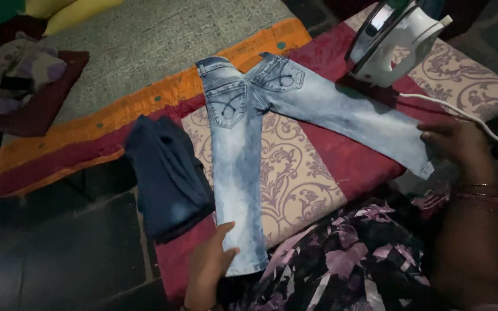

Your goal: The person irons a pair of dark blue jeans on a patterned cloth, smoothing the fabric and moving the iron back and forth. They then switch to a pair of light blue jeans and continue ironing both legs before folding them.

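With the pale jeans spread back-up, legs apart, on the patterned red cloth, the left hand lies open on one hem and the right hand open-fingered on the other, so smoothing each leg flat outward, clear of the upright iron, seems wise.

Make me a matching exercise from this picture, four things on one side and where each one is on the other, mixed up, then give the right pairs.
Things:
1. Light blue jeans
2. Dark blue folded garment
3. Steam iron
4. Yellow pillows

Places:
A. Top left corner
B. Standing at the top right, white cord trailing off
C. Spread flat with legs apart, a hand on each hem
D. Beside the left hand, next to one jean leg

Pairs: 1-C, 2-D, 3-B, 4-A. The right hand is on the other hem.
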